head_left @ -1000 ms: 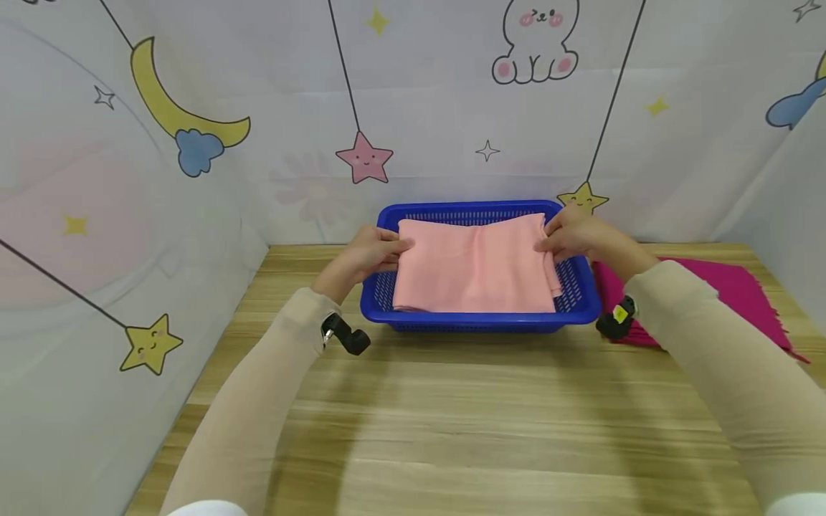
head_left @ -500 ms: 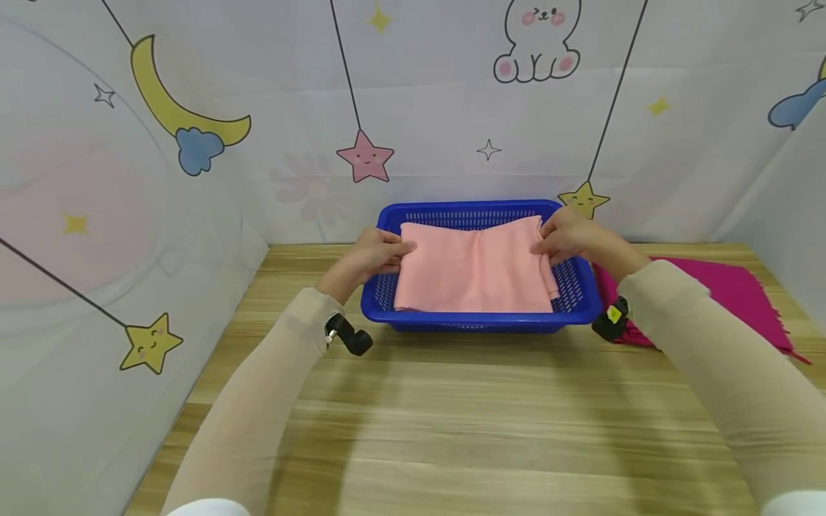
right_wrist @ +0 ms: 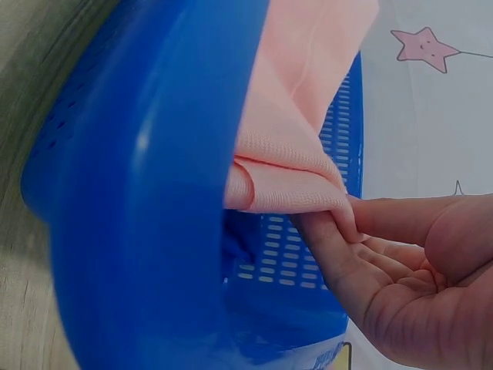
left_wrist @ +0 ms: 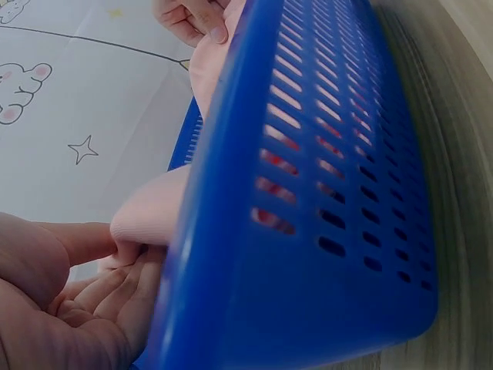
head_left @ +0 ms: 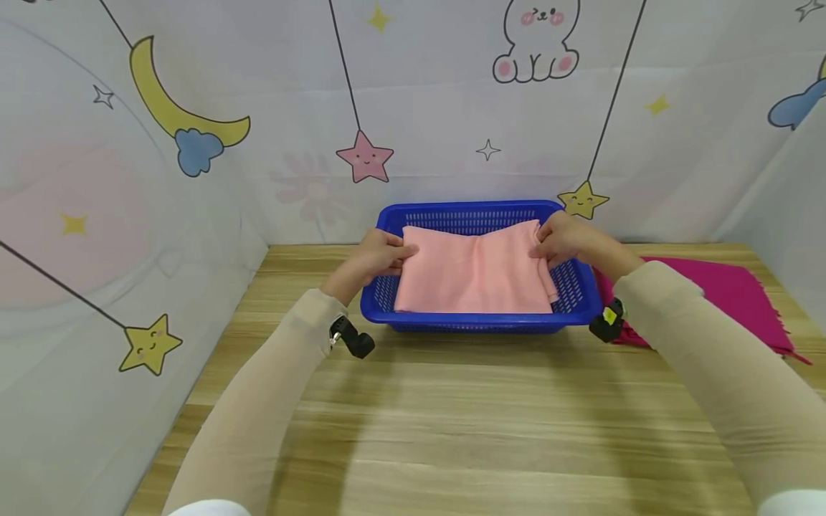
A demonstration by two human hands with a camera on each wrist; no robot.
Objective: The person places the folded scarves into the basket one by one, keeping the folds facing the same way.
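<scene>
Over the blue perforated basket (head_left: 480, 318), your left hand (head_left: 374, 254) and right hand (head_left: 568, 238) pinch opposite edges of the folded pink cloth (head_left: 474, 276), presumably to hold its folds together.

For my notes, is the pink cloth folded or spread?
Folded: the cloth shows stacked layers along its edge in the right wrist view.

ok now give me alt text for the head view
A person's left hand and right hand pinch opposite side edges of a folded pink cloth, partly inside a blue perforated plastic basket. The basket sits on a wood-grain table, left of a fringed magenta cloth, before a cartoon-printed white backdrop.
</scene>
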